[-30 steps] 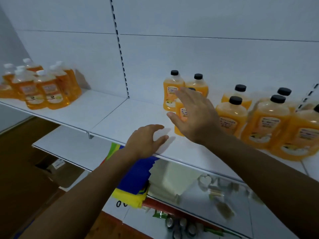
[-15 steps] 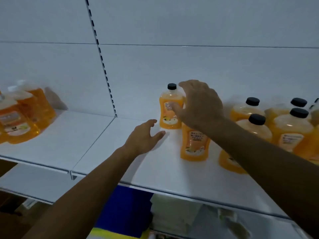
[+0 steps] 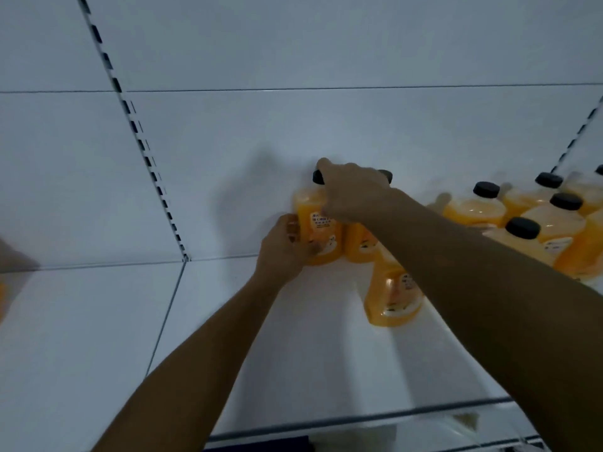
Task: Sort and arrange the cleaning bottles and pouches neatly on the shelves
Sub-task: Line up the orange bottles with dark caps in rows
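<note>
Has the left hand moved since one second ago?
Yes. The left hand went from the white shelf front edge back toward the wall, and now grips the leftmost orange bottle.

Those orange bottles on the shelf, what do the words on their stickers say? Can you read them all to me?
None can be read.
Bottle held by both hands: white label with dark characters, too blurred to read.
Bottle nearer the shelf front: label print too blurred.
Black-capped bottles on the right: small label, print too small.
Left hand and right hand cover part of the held bottle's label.
</note>
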Demonstrator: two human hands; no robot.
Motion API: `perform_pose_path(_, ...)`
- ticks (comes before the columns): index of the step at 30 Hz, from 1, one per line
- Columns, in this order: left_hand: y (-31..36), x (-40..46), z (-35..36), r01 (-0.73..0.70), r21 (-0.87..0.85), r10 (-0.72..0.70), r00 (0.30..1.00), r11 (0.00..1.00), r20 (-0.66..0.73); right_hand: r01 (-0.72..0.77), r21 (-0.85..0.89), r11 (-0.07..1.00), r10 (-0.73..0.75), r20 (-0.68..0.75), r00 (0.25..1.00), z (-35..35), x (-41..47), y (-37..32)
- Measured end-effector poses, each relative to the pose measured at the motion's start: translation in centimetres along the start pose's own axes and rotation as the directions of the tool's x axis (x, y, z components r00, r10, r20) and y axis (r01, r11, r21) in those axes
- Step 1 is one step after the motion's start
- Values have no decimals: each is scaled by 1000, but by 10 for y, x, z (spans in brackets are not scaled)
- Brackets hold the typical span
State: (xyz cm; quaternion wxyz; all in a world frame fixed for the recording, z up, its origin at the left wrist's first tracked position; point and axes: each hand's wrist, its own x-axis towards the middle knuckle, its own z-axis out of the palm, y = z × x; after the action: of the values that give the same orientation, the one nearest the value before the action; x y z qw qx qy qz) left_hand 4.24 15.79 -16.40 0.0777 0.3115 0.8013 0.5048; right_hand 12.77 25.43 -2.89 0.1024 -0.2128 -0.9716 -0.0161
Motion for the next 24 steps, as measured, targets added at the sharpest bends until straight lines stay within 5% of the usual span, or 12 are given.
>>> perform_pose_path(10,-17,-6,-28,-50,101,47,998,994,34,97,-9,995,-97,9,995,1,6,-22)
perform_pose_path(24,-60,-36,-99,26,152,-7,992,988,-127,275,95,957,-261,-138,955,19,24,-96)
